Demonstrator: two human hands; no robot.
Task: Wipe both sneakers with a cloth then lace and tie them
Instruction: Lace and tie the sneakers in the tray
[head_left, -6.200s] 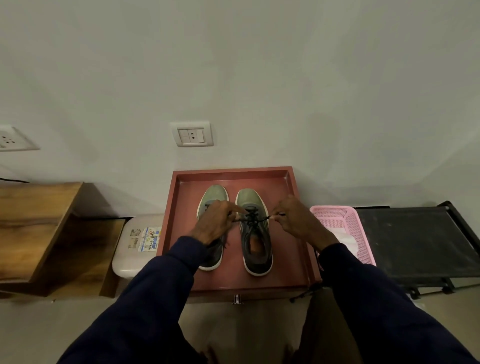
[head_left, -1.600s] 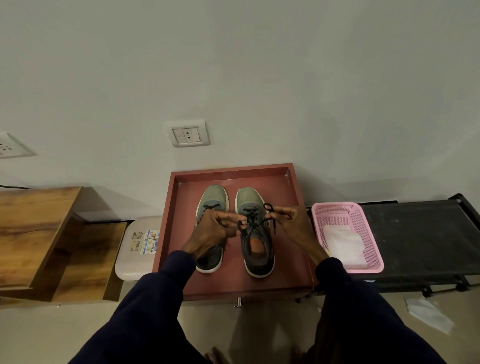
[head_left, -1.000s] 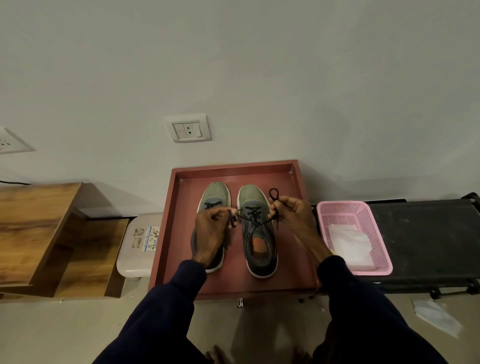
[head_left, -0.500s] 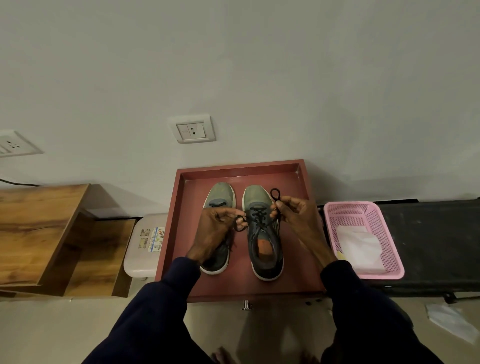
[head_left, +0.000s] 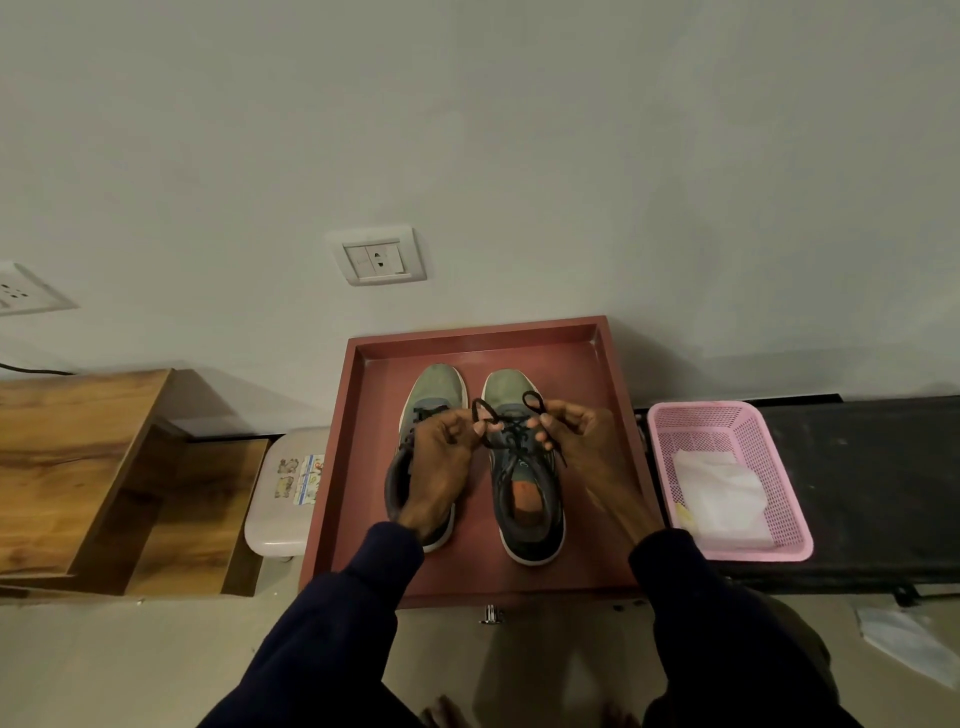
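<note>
Two grey-green sneakers stand side by side, toes to the wall, in a red tray (head_left: 592, 374). The left sneaker (head_left: 435, 387) is partly covered by my left hand (head_left: 439, 462). The right sneaker (head_left: 527, 499) shows an orange insole and a black lace (head_left: 511, 431). My left hand pinches one lace loop above its tongue. My right hand (head_left: 576, 436) pinches a second loop on the other side. The two loops stand up between my fingers, close together. A white cloth (head_left: 719, 491) lies in a pink basket (head_left: 779, 467).
The pink basket sits on a black bench (head_left: 872, 488) right of the tray. A white stool (head_left: 283, 499) and wooden shelves (head_left: 88, 467) stand to the left. A wall socket (head_left: 378, 255) is above the tray. Paper (head_left: 909, 644) lies on the floor at right.
My left hand has formed a second lace loop, and both hands have drawn closer over the right sneaker. Earlier only my right hand held a loop.
</note>
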